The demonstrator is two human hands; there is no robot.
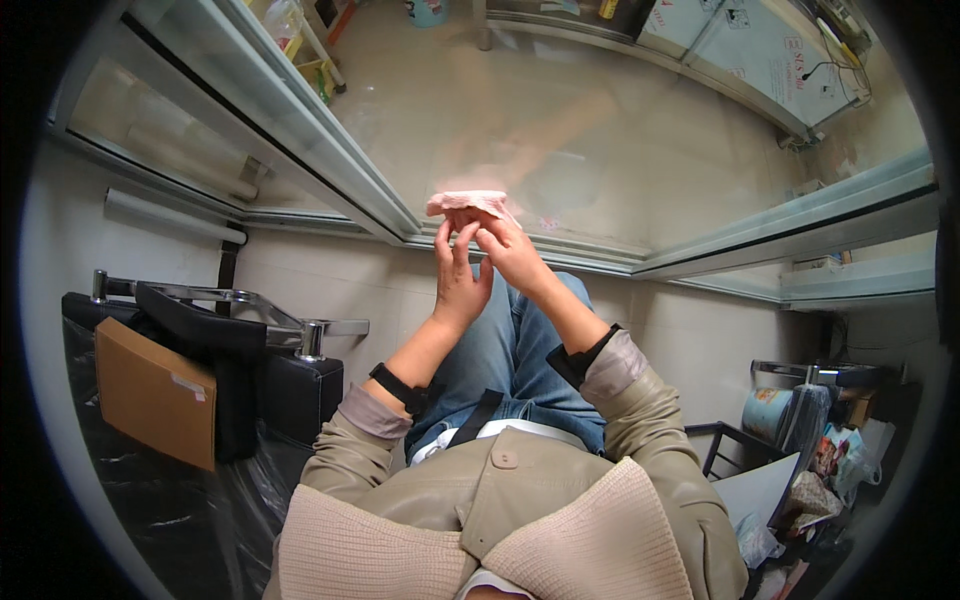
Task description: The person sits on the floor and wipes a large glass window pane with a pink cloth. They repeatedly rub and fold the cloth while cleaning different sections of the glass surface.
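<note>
A pink cloth (471,201) is bunched in front of a glass pane (570,135), which faintly reflects an arm and the pink colour. My right hand (514,251) is closed on the cloth from below, its fingers partly hidden behind the folds. Just to the left, my left hand (461,281) is raised with its fingers apart and its thumb free. Its fingertips reach the lower edge of the cloth and overlap my right fingers; whether they touch the cloth is unclear. Beneath both hands are my knees in blue jeans (480,337).
Metal frames (322,127) of glass panels flank me, with a track (600,259) along the floor. On the left, a cardboard box (154,394) rests on a black padded chair (304,397). Bags and a blue roll (766,412) crowd the right. Beyond the glass is a steel cabinet (750,56).
</note>
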